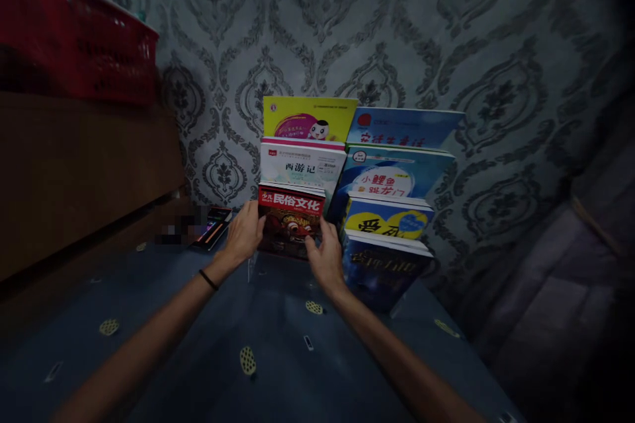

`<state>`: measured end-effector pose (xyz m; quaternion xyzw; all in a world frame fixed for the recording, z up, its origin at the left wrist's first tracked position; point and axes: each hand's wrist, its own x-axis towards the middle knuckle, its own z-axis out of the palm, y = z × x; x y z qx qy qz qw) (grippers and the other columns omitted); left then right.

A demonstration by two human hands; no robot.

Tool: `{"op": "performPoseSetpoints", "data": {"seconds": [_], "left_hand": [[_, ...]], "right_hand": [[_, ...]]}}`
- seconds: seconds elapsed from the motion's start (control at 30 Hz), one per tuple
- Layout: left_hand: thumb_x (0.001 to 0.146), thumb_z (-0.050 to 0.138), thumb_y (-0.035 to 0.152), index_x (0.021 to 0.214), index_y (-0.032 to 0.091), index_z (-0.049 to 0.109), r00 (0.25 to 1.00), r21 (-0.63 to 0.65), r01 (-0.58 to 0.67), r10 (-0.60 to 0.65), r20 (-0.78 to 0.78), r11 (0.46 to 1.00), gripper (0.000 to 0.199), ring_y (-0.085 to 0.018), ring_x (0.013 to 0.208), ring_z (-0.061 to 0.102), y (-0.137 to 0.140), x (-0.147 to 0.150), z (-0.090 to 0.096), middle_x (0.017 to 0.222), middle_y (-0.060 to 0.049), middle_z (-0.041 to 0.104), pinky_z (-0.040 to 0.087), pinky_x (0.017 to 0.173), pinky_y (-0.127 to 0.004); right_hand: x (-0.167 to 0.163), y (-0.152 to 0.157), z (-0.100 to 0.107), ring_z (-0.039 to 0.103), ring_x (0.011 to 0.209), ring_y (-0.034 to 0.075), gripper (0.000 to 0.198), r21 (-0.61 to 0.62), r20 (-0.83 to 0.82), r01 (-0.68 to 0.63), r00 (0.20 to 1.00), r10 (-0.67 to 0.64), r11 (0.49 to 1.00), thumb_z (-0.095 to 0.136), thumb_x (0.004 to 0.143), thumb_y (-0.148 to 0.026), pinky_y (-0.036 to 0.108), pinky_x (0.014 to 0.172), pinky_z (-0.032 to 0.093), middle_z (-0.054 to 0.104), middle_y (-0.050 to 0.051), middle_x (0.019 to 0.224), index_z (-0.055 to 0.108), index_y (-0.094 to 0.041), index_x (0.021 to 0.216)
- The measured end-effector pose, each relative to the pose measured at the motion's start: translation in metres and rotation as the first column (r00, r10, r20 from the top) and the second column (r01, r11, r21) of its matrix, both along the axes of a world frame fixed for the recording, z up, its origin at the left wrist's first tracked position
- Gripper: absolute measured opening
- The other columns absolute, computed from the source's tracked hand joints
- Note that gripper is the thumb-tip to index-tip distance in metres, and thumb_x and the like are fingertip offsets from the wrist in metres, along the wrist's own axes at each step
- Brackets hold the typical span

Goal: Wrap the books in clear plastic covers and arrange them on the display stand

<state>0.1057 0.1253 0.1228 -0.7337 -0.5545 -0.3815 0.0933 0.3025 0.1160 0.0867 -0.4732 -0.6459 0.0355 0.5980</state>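
Between my two hands stands a red and dark book [290, 228] with a masked figure on its cover. My left hand [245, 231] grips its left edge, and my right hand [325, 254] holds the right edge with the thumb over the front. Behind it rise a white book [302, 165] and a yellow book [292, 112]. Just right of my right hand is a second row: a dark blue book [381, 271] in front, then a yellow and blue book [387, 218], a teal book [391, 172] and a blue book [407, 125]. Clear stand parts show under the rows.
A dark phone-like object or box [213, 228] lies left of the books. Further left, a red basket [109, 46] sits on a brown wooden cabinet [84, 165]. Patterned wallpaper [317, 26] is behind, and a pale curtain-like cloth [550, 304] hangs at right. A blue patterned cloth [278, 337] covers the surface.
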Motion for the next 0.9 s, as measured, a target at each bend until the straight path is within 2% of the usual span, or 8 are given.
{"op": "performPoseSetpoints", "data": {"seconds": [0.5, 0.9], "left_hand": [[0.097, 0.048, 0.020, 0.116, 0.018, 0.051, 0.999, -0.067, -0.029, 0.031, 0.020, 0.997, 0.019, -0.024, 0.114, 0.060, -0.006, 0.001, 0.001, 0.116, -0.011, 0.060, 0.051, 0.094, -0.036], [0.096, 0.050, 0.018, 0.114, 0.016, 0.053, 0.998, -0.060, -0.005, 0.009, 0.068, 0.998, 0.018, -0.026, 0.110, 0.061, -0.004, -0.002, 0.000, 0.115, -0.013, 0.061, 0.051, 0.092, -0.039]], "right_hand": [[0.011, 0.001, -0.004, 0.061, 0.110, 0.028, 0.053, 0.011, 0.080, -0.049, 0.996, 0.048, 0.999, 0.052, 0.084, -0.027, 0.046, 0.098, 0.051, 0.062, 0.013, 0.120, 0.058, -0.017, 0.137], [0.009, 0.000, -0.004, 0.060, 0.111, 0.029, 0.055, 0.017, 0.121, -0.011, 0.993, 0.009, 1.000, 0.051, 0.085, -0.027, 0.048, 0.099, 0.051, 0.061, 0.014, 0.118, 0.055, -0.015, 0.138]]}}
